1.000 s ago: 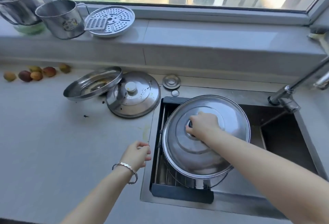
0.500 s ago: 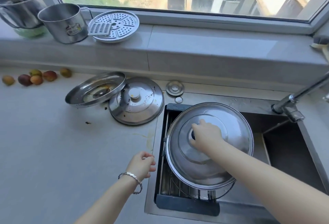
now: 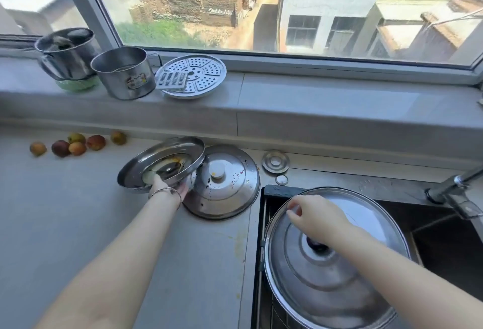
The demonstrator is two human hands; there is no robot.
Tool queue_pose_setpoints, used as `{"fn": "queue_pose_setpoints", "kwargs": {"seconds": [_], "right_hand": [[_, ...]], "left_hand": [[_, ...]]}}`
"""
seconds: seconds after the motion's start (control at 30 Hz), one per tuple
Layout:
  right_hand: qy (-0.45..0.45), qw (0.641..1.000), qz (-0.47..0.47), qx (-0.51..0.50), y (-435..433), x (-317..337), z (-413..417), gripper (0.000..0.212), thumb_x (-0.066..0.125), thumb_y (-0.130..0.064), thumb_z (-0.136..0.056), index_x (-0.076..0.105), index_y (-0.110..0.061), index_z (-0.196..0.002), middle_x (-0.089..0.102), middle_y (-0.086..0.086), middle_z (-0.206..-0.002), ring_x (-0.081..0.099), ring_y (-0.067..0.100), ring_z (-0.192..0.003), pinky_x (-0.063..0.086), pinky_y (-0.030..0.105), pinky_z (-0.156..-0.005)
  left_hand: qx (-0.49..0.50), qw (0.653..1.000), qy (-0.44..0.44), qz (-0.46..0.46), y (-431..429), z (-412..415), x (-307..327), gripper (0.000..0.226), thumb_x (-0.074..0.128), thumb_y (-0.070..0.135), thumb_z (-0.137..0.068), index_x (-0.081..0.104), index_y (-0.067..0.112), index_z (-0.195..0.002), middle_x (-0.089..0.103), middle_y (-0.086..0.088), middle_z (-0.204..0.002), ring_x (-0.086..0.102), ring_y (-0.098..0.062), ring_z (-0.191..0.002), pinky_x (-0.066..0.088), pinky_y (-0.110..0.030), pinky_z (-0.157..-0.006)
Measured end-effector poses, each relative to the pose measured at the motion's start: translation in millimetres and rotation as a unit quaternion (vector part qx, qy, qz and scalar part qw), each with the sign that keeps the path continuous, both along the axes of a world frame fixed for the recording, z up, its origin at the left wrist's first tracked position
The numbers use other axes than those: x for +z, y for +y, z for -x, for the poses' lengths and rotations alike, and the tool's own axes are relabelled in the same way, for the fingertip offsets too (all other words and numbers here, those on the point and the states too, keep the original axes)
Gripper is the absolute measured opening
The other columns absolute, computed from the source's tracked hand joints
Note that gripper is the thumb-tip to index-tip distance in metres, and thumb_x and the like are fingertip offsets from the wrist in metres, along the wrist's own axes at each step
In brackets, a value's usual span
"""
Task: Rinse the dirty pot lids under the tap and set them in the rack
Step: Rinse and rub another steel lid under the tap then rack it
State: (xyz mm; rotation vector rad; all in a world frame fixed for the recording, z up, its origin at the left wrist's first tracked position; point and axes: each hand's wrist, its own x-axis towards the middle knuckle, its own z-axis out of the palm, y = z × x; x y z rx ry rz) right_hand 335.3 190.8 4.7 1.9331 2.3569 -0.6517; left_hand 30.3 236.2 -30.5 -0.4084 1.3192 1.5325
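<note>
Reaching forward since the earlier frame, left hand now grips the near rim of the upturned lid on the counter. Right hand has left the knob of the large lid, fingers loosely curled, holding nothing. Upturned lid: hollow up, tilted, right edge propped on flat lid.

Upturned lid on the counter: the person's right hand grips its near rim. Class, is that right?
No: in the head view the left hand grips the upturned lid by its near rim; the right hand hovers over the large lid.
</note>
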Motion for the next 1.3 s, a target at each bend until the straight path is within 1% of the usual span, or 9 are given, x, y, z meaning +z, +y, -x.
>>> {"fn": "queue_pose_setpoints", "kwargs": {"seconds": [0.2, 0.33, 0.43, 0.67, 0.77, 0.9, 1.1, 1.2, 1.3], "right_hand": [[0.035, 0.999, 0.025, 0.003, -12, -8, -6, 0.022, 0.044, -0.031, -0.089, 0.062, -0.027, -0.102, 0.067, -0.008, -0.101, 0.059, 0.014, -0.094, 0.046, 0.026, -0.072], [0.166, 0.982, 0.039, -0.076, -18, -3, -15, 0.012, 0.051, -0.032, -0.089, 0.063, -0.030, -0.089, 0.061, -0.016, -0.085, 0.057, 0.006, -0.084, 0.044, 0.023, -0.074], [0.335, 0.917, 0.070, -0.205, -17, 11, -23, 0.012, 0.052, -0.034, -0.091, 0.058, -0.025, -0.086, 0.062, -0.007, -0.087, 0.061, 0.011, -0.080, 0.050, 0.030, -0.077], [0.521, 0.734, 0.162, -0.404, -30, 48, -90, 0.034, 0.042, -0.052, -0.092, 0.044, -0.023, -0.109, 0.063, 0.011, -0.092, 0.069, 0.025, -0.074, 0.055, 0.031, -0.058], [0.434, 0.785, 0.147, -0.417, -54, 45, -132, 0.034, 0.035, -0.051, -0.094, 0.055, -0.024, -0.097, 0.065, 0.007, -0.081, 0.064, 0.019, -0.059, 0.051, 0.027, -0.047], [0.377, 0.838, 0.040, -0.392, -91, 23, -196, 0.025, 0.042, -0.033, -0.096, 0.066, -0.025, -0.090, 0.068, 0.000, -0.083, 0.064, 0.015, -0.069, 0.050, 0.027, -0.053], [0.385, 0.849, -0.072, -0.354, -123, 5, -292, 0.021, 0.050, -0.021, -0.094, 0.064, -0.032, -0.082, 0.066, -0.017, -0.080, 0.060, -0.012, -0.068, 0.042, 0.004, -0.050], [0.377, 0.853, -0.086, -0.351, -125, 0, -334, 0.023, 0.049, -0.019, -0.095, 0.060, -0.034, -0.082, 0.066, -0.012, -0.082, 0.061, -0.001, -0.075, 0.045, 0.011, -0.059], [0.379, 0.855, -0.052, -0.350, -118, -9, -371, 0.017, 0.049, -0.024, -0.095, 0.061, -0.032, -0.087, 0.067, -0.004, -0.086, 0.063, 0.014, -0.081, 0.051, 0.030, -0.067]], "left_hand": [[0.036, 0.999, 0.013, -0.021, -6, 1, -13, 0.045, 0.030, -0.005, -0.086, 0.041, 0.001, -0.130, 0.052, -0.022, -0.125, 0.056, -0.039, -0.108, 0.053, -0.050, -0.080], [-0.048, 0.994, 0.060, -0.074, -49, -13, 5, 0.034, 0.031, -0.002, -0.086, 0.046, 0.000, -0.117, 0.064, -0.019, -0.099, 0.064, -0.034, -0.082, 0.057, -0.041, -0.051], [-0.148, 0.981, 0.088, -0.088, -82, -28, 26, 0.025, 0.040, 0.009, -0.088, 0.055, 0.005, -0.108, 0.072, -0.008, -0.073, 0.067, -0.027, -0.074, 0.058, -0.036, -0.052], [-0.390, 0.912, 0.123, -0.045, -129, -118, 64, 0.033, 0.047, 0.025, -0.087, 0.061, 0.003, -0.108, 0.068, -0.018, -0.099, 0.063, -0.037, -0.093, 0.052, -0.049, -0.083], [-0.468, 0.872, 0.139, -0.030, -140, -162, 74, 0.028, 0.047, 0.026, -0.088, 0.065, 0.005, -0.091, 0.070, -0.013, -0.072, 0.068, -0.027, -0.062, 0.057, -0.035, -0.054], [-0.509, 0.848, 0.146, -0.019, -150, -226, 76, 0.034, 0.046, 0.027, -0.091, 0.063, 0.000, -0.104, 0.064, -0.023, -0.090, 0.061, -0.036, -0.082, 0.049, -0.051, -0.084], [-0.447, 0.888, 0.098, -0.043, -164, -335, 74, 0.062, 0.067, 0.039, -0.071, 0.053, 0.011, -0.124, 0.062, -0.019, -0.116, 0.066, -0.035, -0.086, 0.054, -0.045, -0.078], [-0.408, 0.903, 0.130, -0.029, -168, -387, 73, 0.043, 0.065, 0.046, -0.076, 0.064, 0.018, -0.109, 0.071, -0.007, -0.098, 0.068, -0.028, -0.085, 0.054, -0.038, -0.076], [-0.379, 0.886, 0.267, 0.024, -166, -425, 67, 0.063, 0.054, 0.059, -0.078, 0.056, 0.014, -0.122, 0.063, -0.007, -0.115, 0.060, -0.027, -0.101, 0.046, -0.036, -0.089]]}}
